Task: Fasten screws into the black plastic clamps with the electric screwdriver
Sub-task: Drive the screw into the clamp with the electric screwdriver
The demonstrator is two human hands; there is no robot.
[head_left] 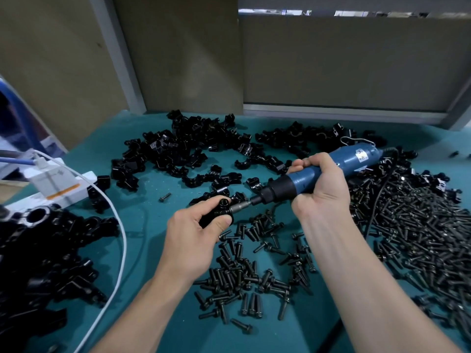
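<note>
My left hand [193,235] grips a black plastic clamp [221,208] just above the table, thumb and fingers curled round it. My right hand [319,186] grips the blue electric screwdriver [328,169], which lies nearly level and points left. Its metal bit [240,207] meets the clamp's right side; the screw itself is hidden there. Loose black screws [254,271] lie scattered below both hands, with a much larger heap of screws [418,225] to the right.
Black clamps [188,149] are piled at the back of the green table [153,189], and more clamps [38,256] fill the left front. A white power strip [54,186] with a white cable [122,233] sits at the left. The screwdriver's black cord [379,200] trails over the screws.
</note>
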